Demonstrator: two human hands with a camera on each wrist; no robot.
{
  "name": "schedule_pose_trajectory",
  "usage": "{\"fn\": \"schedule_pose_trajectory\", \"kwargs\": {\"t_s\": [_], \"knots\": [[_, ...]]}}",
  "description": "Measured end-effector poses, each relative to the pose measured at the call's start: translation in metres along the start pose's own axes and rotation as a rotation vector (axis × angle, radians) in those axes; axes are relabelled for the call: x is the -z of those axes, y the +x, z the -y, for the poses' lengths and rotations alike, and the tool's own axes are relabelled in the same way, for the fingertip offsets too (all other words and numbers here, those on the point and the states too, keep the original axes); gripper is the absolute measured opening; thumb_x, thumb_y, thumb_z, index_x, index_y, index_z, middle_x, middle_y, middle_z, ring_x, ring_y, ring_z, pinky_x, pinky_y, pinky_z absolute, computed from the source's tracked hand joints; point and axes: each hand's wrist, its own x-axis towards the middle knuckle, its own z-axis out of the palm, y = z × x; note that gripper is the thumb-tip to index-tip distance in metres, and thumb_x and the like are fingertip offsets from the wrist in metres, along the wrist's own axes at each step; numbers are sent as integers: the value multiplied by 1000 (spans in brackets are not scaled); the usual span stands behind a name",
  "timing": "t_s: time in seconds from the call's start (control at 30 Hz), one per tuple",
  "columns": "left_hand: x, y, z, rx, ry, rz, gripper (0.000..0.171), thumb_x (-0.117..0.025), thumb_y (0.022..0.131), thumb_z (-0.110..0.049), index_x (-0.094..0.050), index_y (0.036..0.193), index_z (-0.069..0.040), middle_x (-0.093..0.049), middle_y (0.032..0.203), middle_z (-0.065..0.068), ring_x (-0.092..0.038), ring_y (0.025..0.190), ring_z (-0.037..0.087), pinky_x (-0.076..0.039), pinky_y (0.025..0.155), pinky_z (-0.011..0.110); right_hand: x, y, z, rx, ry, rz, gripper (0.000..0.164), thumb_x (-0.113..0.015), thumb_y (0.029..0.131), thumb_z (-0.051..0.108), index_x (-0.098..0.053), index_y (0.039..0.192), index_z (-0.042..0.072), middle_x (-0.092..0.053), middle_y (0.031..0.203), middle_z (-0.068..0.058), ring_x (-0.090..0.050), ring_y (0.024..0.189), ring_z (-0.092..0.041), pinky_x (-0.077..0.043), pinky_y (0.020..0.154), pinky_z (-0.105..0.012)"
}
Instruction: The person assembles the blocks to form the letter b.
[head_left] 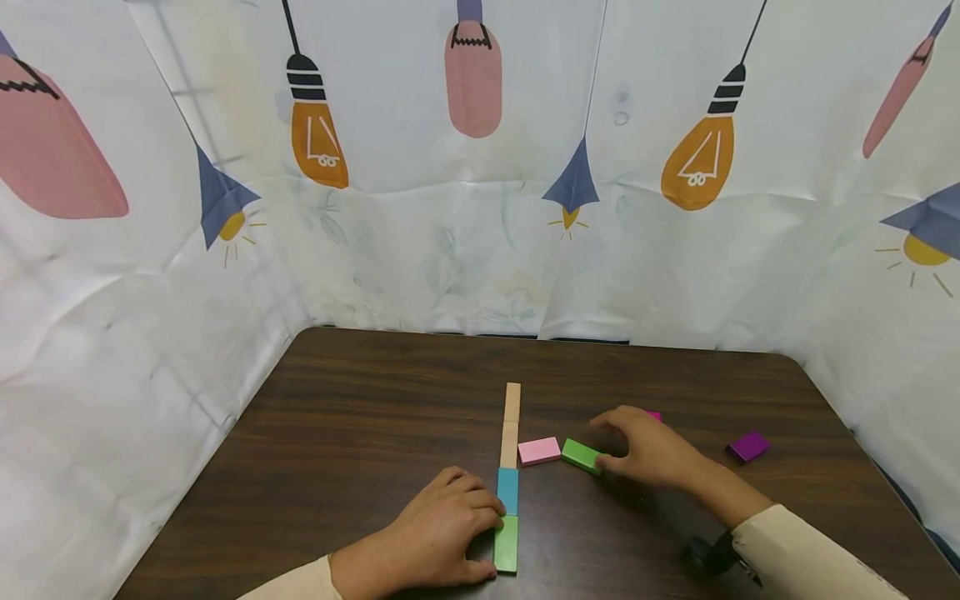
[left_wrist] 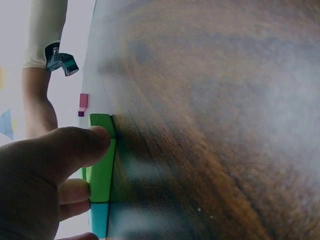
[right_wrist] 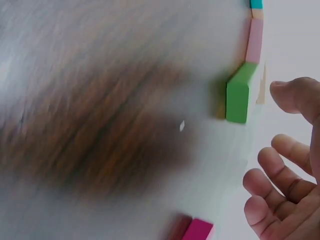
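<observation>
My left hand (head_left: 450,533) holds the near green block (head_left: 507,546) at its left side, thumb by the near end and fingertips farther up. In the left wrist view the thumb overlaps that green block (left_wrist: 101,172). A blue block (head_left: 507,490) and two light wooden blocks (head_left: 510,444) continue from it in a straight row. From this row a pink block (head_left: 539,452) branches right, with a second green block (head_left: 581,456) at its outer end. My right hand (head_left: 648,446) hovers beside this second green block (right_wrist: 238,97), thumb and fingers spread, nothing between them.
A purple block (head_left: 748,447) lies to the right on the dark wooden table (head_left: 337,433). A magenta block (head_left: 654,415) is mostly hidden behind the right hand. A black wrist device (head_left: 712,554) sits at the right sleeve. White printed cloth (head_left: 420,250) hangs around the table.
</observation>
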Motion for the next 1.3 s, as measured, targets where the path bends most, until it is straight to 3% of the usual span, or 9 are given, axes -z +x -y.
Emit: {"fn": "schedule_pose_trajectory", "kwargs": {"t_s": [0.33, 0.57, 0.93, 1.3], "knots": [[1, -2, 1, -1, 0, -6, 37, -74, 86, -57, -77, 107, -27, -66, 116, -16, -58, 110, 10, -43, 100, 41, 18, -17, -20, 5, -22, -63, 55, -83, 87, 32, -65, 132, 7, -61, 133, -11, -51, 129, -42, -46, 100, -61], [-1, -2, 1, -4, 5, -8, 38, -72, 87, -58, -76, 109, -27, -66, 118, -16, -57, 110, 10, -43, 100, 41, 32, -36, -45, -63, -17, -113, 53, -83, 87, 30, -64, 131, 7, -61, 132, -14, -54, 123, -42, -48, 95, -62], [-1, 0, 0, 3, -2, -8, 38, -72, 87, -58, -77, 108, -27, -66, 118, -16, -57, 110, 10, -43, 99, 41, 47, -61, -68, -133, -59, -109, 59, -83, 86, 32, -63, 134, 3, -60, 132, -19, -57, 117, -43, -49, 89, -61], [-1, 2, 0, 1, 3, -8, 39, -72, 87, -60, -77, 108, -27, -66, 117, -16, -58, 109, 10, -44, 99, 40, 39, -53, -81, -100, -21, -101, 60, -82, 87, 33, -62, 136, 5, -59, 136, -19, -50, 127, -48, -43, 96, -67]]}}
